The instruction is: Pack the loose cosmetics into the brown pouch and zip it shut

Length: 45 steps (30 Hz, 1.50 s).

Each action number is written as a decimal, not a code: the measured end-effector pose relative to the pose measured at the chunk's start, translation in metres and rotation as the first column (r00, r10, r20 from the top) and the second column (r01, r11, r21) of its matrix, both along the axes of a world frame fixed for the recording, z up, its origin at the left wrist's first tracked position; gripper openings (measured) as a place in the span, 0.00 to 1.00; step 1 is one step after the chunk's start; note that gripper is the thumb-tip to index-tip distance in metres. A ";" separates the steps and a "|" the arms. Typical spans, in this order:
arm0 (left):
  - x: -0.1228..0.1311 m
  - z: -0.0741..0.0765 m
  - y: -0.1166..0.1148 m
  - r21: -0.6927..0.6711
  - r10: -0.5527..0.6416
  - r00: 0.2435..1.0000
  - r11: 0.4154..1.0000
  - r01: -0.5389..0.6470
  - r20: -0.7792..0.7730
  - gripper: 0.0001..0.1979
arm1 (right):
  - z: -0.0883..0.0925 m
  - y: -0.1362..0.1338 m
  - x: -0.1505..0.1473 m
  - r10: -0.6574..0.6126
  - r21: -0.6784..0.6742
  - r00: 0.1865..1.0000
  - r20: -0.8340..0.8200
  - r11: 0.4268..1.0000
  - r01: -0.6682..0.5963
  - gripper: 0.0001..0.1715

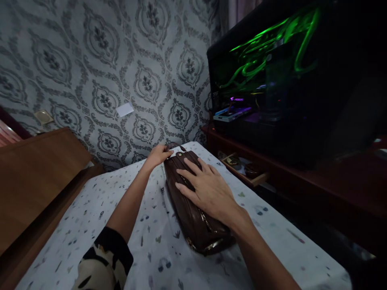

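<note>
A brown leather bag (178, 197) with metal zippers lies lengthwise on the patterned white sheet. My left hand (157, 156) grips its far end beside the carrying handle (174, 145), thumb pointing inward. Close to that thumb shows a small white patch (175, 151); what it is I cannot tell. Flat on the bag's upper side rests my right hand (208, 187), its fingers spread and pointing toward the far left. Part of the bag's long zipper is hidden beneath this palm.
The white printed sheet (145, 237) covers the bed. On the left stands a wooden headboard (39, 173). To the right, a pulled-out drawer (254, 179) holds small items under a dark red desk (302, 189). A large monitor (256, 72) glows green above it.
</note>
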<state>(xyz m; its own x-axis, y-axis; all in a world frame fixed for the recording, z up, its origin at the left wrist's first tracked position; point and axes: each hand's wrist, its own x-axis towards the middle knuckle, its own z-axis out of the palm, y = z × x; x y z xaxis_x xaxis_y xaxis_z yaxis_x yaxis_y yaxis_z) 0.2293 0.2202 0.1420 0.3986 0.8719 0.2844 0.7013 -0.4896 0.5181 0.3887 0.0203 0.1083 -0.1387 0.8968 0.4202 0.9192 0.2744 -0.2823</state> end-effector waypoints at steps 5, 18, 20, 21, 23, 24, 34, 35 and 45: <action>-0.002 0.002 -0.008 0.059 0.070 0.994 0.996 -0.065 -0.080 0.14 | 0.001 0.000 0.000 0.006 0.000 1.000 0.007 1.000 -0.006 0.26; 0.002 0.009 -0.022 0.129 -0.003 0.996 0.992 0.014 -0.089 0.11 | 0.003 0.000 -0.001 -0.015 -0.033 1.000 0.020 0.999 0.016 0.32; 0.001 0.010 -0.022 0.123 -0.033 0.997 0.992 0.041 -0.065 0.10 | 0.000 0.002 -0.001 -0.023 -0.019 0.999 0.023 1.000 0.023 0.34; 0.000 0.009 -0.022 0.115 -0.044 0.998 0.992 0.050 -0.048 0.11 | -0.001 0.002 -0.001 -0.023 -0.011 0.999 0.024 1.000 0.023 0.35; -0.001 0.005 -0.020 0.095 -0.062 0.998 0.994 0.063 -0.004 0.13 | -0.002 0.003 -0.001 -0.019 -0.002 1.000 0.023 1.000 0.019 0.34; -0.002 0.002 -0.018 0.085 -0.070 0.997 0.994 0.068 0.022 0.14 | -0.002 0.003 -0.001 -0.017 -0.002 1.000 0.022 1.000 0.017 0.33; 0.028 0.002 -0.022 0.054 -0.174 0.973 0.984 0.168 0.151 0.11 | 0.001 -0.001 -0.002 -0.026 -0.021 0.999 0.033 0.999 0.026 0.33; 0.035 0.004 -0.023 0.056 -0.173 0.975 0.984 0.167 0.142 0.10 | 0.000 -0.002 -0.002 -0.034 0.005 0.999 0.038 0.999 0.034 0.33; 0.063 0.001 -0.026 0.112 0.029 0.999 0.993 -0.034 0.046 0.06 | -0.003 -0.004 -0.002 -0.048 0.063 0.999 0.026 0.997 0.046 0.29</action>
